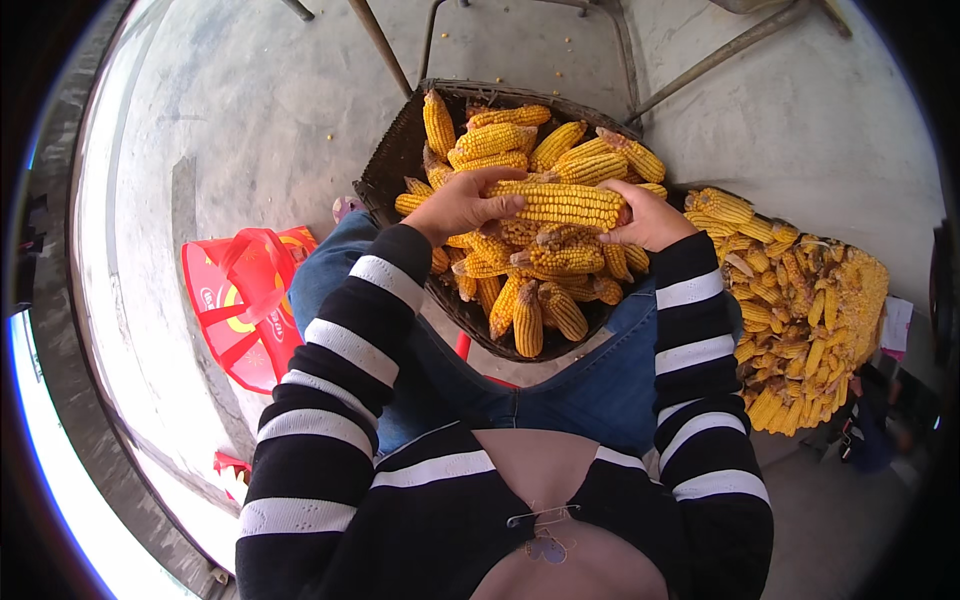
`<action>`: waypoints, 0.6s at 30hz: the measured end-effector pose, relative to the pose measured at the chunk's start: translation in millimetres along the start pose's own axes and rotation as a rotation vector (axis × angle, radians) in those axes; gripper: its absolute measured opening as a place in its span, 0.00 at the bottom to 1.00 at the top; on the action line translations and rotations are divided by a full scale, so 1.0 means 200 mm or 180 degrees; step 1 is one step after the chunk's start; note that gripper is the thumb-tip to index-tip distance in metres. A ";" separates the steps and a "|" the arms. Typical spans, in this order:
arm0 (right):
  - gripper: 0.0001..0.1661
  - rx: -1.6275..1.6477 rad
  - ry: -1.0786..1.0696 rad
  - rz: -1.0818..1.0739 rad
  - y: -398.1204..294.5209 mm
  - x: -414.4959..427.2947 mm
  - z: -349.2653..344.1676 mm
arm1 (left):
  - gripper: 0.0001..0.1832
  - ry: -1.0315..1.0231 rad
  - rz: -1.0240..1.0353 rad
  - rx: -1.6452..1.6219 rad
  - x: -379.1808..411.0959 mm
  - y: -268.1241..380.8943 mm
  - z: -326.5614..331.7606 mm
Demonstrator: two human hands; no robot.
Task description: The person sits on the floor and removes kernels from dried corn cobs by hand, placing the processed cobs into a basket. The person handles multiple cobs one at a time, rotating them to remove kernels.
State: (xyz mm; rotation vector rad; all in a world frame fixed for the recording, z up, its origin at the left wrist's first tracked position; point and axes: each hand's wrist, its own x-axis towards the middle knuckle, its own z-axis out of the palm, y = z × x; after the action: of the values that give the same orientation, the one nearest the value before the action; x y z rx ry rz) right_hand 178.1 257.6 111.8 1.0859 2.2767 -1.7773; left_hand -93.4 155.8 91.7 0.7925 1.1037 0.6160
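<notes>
My left hand (469, 204) and my right hand (649, 215) hold one large ear of yellow corn (566, 204) level between them, one hand at each end. The ear is husked, with its kernels on. Below it, a dark woven basket (390, 154) rests between my knees, full of loose corn ears. Two ears stand out near the basket's lower edge, one nearly upright (528, 319) and one tilted (562, 310). The ears directly beneath my hands are partly hidden.
A large heap of corn ears (795, 315) lies on the right. On the left, a red bag (247, 300) stands on the concrete floor (255, 112). Metal furniture legs (379, 45) are beyond the basket, with a few loose kernels scattered nearby.
</notes>
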 end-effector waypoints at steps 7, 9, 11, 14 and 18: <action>0.32 0.2084 0.0697 0.0108 -0.08 -0.04 0.02 | 0.39 0.0577 0.0693 0.0290 -0.04 -0.01 0.01; 0.28 0.2607 0.0697 0.0021 -0.08 -0.05 0.07 | 0.34 0.0477 0.0805 0.0211 -0.07 0.00 0.01; 0.25 0.3054 0.0590 -0.0020 -0.09 -0.06 0.11 | 0.31 0.0439 0.0904 0.0250 -0.10 0.01 0.01; 0.16 0.3489 0.0488 -0.0008 -0.09 -0.08 0.18 | 0.33 0.0369 0.0914 0.0929 -0.15 0.06 0.02; 0.16 0.3555 0.0331 -0.0009 -0.09 -0.09 0.24 | 0.33 0.0452 0.0682 0.2431 -0.20 0.07 0.02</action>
State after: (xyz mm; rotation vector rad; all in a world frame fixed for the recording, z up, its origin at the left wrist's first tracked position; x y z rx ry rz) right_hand 164.5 204.7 119.5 1.2300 1.1627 -3.1133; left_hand -104.1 132.0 126.4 1.5568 1.4145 0.4217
